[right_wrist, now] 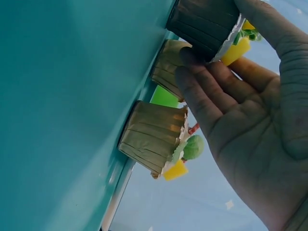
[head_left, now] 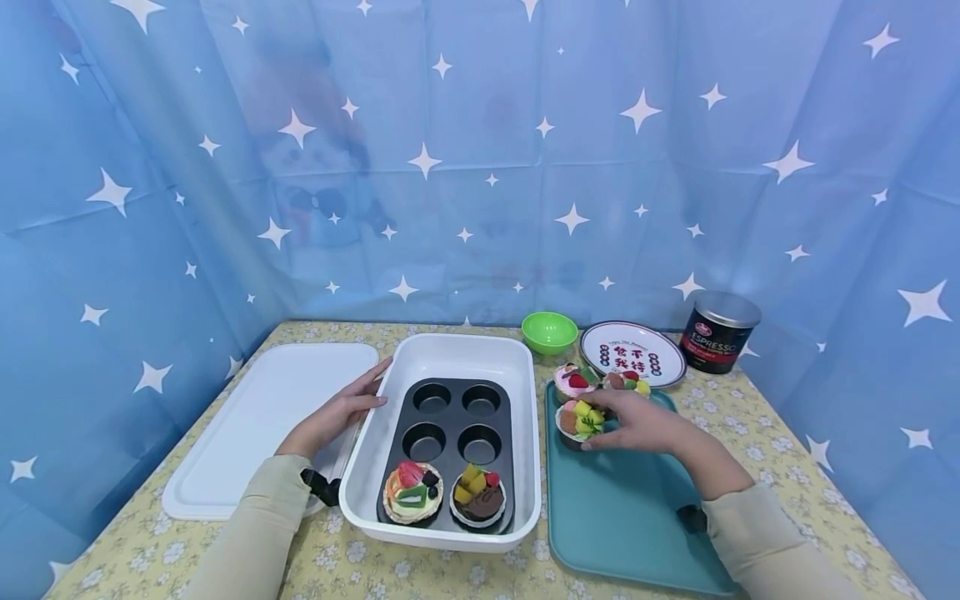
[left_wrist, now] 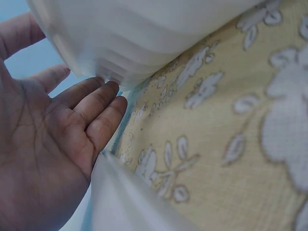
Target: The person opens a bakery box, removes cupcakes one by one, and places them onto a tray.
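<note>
Fruit-topped cupcakes are on the teal tray [head_left: 622, 517] at the right. My right hand [head_left: 637, 422] pinches the nearest one, a cupcake with yellow fruit [head_left: 574, 422], between thumb and fingers. In the right wrist view its dark wrapper [right_wrist: 204, 26] sits between them. Behind it stand a pink cupcake [head_left: 572, 382] and another cupcake [right_wrist: 154, 137] with green and yellow topping. My left hand [head_left: 342, 410] rests against the left side of the white basin [head_left: 528, 467], fingers fairly straight. Inside lies a dark muffin pan [head_left: 452, 419]; its two front cups hold a strawberry cupcake [head_left: 412, 493] and a chocolate cupcake [head_left: 478, 497].
A white lid [head_left: 255, 425] lies left of the basin, beneath the left arm. At the back are a green bowl [head_left: 550, 333], an oval plate [head_left: 632, 352] with red lettering and an espresso tin [head_left: 718, 333]. A starry blue curtain [head_left: 480, 208] encloses the table.
</note>
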`<state>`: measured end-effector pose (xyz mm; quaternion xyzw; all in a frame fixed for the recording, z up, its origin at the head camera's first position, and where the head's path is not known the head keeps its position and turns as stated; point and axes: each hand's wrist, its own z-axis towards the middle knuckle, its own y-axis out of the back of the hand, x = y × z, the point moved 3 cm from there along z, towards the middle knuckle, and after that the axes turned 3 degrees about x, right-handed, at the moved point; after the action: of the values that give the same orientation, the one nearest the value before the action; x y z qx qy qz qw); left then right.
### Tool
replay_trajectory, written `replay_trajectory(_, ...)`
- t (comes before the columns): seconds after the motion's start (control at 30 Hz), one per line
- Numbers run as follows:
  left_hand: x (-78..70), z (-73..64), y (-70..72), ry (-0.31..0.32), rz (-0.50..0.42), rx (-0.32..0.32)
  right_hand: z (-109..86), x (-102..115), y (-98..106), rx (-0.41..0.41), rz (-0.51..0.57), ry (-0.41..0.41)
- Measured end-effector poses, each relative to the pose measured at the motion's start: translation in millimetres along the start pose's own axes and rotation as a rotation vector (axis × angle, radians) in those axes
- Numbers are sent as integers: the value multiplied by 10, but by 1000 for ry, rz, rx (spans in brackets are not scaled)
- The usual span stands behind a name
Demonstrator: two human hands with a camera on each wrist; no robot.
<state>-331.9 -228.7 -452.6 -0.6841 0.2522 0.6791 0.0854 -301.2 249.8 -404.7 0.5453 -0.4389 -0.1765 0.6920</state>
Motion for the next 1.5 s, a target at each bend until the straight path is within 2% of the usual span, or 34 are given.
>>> replay_trajectory(0.37, 17, 11, 10, 2, -2, 1, -31, 28, 61, 30, 58, 4)
replay_trajectory(0.67, 1, 1, 3, 1, -9, 7, -48, 150, 175, 9, 85, 70)
replay_trajectory(0.87, 5, -2, 2, -2, -13, 12, -8, 343, 214, 13, 69, 105)
replay_trajectory(1.17, 8, 12, 12, -6, -8, 19, 131, 745, 260, 58, 54, 154)
replay_trajectory(1.27, 9, 13, 14, -7, -9, 17, 194, 873, 215, 83, 34, 188)
replay_trajectory(1.5, 9, 10, 10, -8, -13, 20, 311, 1159, -9, 207, 27, 253)
